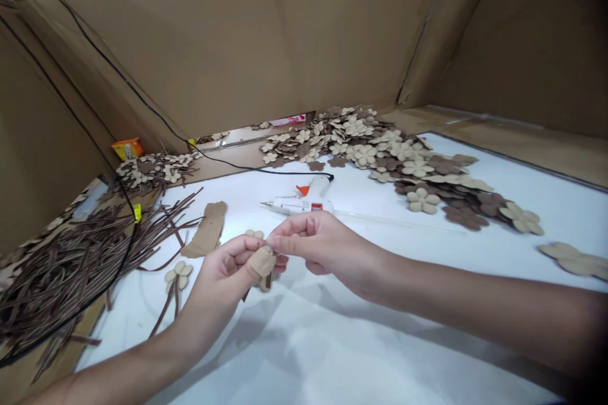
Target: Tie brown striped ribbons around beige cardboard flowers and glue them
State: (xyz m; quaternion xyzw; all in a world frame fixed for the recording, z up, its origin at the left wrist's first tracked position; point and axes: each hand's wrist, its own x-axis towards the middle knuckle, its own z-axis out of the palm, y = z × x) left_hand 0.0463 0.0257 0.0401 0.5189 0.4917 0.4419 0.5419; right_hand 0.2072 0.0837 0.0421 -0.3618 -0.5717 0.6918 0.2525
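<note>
- Above the white tabletop (313,348), head view: left hand (225,272) pinches beige flower (263,262).
- Right hand (330,245): fingertips narrow at flower's edge; grip cannot be told.
- Risk: slackened left pinch could drop flower; forward drift could bump glue gun (294,204).

Cannot read any word, brand or number. Can make out only blurred print on the orange packet (128,149), tiny marks on the white glue gun (304,203) (far too fine to decipher), faint marks on the nearer yellow tag (137,213), and pink patterning on a pale strip (289,120) behind.
</note>
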